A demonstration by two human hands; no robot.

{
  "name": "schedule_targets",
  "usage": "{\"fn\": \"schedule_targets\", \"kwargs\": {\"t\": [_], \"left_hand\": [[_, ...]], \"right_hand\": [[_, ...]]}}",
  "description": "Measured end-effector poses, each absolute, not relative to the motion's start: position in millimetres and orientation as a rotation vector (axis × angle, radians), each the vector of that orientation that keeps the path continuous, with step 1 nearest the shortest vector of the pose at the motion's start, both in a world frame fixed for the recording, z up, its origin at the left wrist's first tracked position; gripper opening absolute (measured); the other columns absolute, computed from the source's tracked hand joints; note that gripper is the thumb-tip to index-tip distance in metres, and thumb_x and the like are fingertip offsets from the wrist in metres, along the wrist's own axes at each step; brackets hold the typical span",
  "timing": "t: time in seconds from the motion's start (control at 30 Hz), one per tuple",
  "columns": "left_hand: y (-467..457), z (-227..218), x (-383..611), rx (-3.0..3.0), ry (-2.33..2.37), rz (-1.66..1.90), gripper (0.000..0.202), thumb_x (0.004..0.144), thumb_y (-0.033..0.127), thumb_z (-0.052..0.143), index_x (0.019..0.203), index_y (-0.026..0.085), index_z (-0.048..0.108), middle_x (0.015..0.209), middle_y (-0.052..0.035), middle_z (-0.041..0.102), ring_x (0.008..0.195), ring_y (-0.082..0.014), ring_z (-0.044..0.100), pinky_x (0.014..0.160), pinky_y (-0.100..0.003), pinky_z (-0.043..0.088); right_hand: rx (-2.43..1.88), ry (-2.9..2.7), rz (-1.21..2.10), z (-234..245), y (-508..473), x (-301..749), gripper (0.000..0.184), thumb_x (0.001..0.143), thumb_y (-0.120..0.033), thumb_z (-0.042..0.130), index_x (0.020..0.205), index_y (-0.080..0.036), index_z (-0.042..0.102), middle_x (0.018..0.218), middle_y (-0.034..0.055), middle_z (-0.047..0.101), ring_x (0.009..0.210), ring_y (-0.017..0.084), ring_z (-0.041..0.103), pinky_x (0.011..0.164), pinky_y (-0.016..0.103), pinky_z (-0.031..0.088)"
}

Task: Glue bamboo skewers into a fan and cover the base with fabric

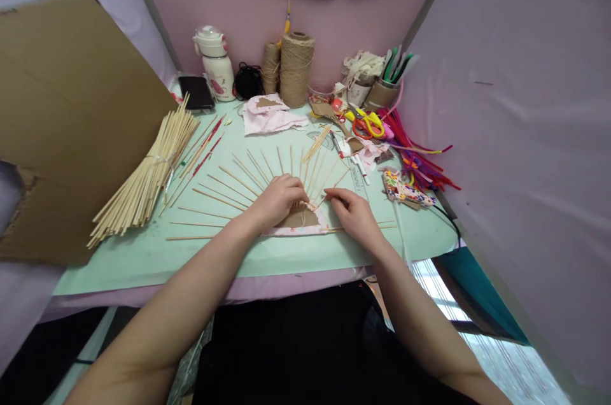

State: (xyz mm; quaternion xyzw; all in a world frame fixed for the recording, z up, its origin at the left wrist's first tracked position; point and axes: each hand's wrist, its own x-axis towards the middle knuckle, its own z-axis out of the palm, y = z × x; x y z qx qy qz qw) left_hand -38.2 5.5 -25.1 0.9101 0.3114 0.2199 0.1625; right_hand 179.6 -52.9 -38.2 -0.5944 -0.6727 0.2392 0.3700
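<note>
A brown cardboard half-circle [298,220] edged with pink patterned cloth lies near the table's front. Thin wooden sticks [238,182] fan out from its curved edge. My left hand [281,198] is bent over the left part of that edge, fingers together and pressed down on it; the fingertips are partly hidden. On the right, my right hand [353,217] has thumb and forefinger closed at the lower end of a slanting wooden stick [340,179]. Light strands of thread or yarn [304,217] lie on the cardboard between both hands.
A tied bundle of sticks [143,169] and a large cardboard sheet [71,118] stand at left. Twine spools [296,71], a bottle [217,67] and pink cloth [272,118] are behind. Scissors [367,123], pipe cleaners [420,150] and a flowered glue gun [403,188] lie right.
</note>
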Motion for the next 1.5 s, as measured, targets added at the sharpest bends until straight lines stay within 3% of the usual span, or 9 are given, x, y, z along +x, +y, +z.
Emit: {"fn": "schedule_targets", "kwargs": {"t": [0.53, 0.83, 1.5], "left_hand": [[3.0, -21.9, -38.8, 2.655, 0.890, 0.443, 0.021, 0.091, 0.015, 0.056, 0.086, 0.023, 0.074, 0.089, -0.0038, 0.065, 0.093, -0.0200, 0.051, 0.083, -0.036, 0.033], [6.7, -26.9, -37.6, 2.647, 0.842, 0.447, 0.020, 0.090, 0.016, 0.055, 0.086, 0.020, 0.074, 0.088, -0.0055, 0.063, 0.091, -0.0202, 0.049, 0.083, -0.034, 0.038], [7.0, -31.5, -39.4, 2.593, 0.804, 0.613, 0.021, 0.089, 0.011, 0.051, 0.086, 0.018, 0.071, 0.084, -0.0051, 0.061, 0.086, -0.0182, 0.051, 0.078, -0.031, 0.042]], "right_hand": [[-1.499, -2.001, 0.415, -34.6, -43.1, 180.0, 0.019, 0.087, -0.015, 0.059, 0.101, -0.021, 0.071, 0.087, 0.0055, 0.068, 0.088, 0.022, 0.062, 0.082, 0.035, 0.047], [-1.507, -1.985, 0.429, -37.1, -40.4, 178.3, 0.007, 0.084, -0.014, 0.065, 0.084, -0.021, 0.066, 0.080, 0.0025, 0.064, 0.079, 0.019, 0.060, 0.074, 0.032, 0.045], [-1.490, -2.021, 0.408, -35.5, -38.8, 177.1, 0.004, 0.086, -0.017, 0.066, 0.086, -0.021, 0.067, 0.082, 0.0022, 0.060, 0.080, 0.018, 0.057, 0.072, 0.030, 0.043]]}}
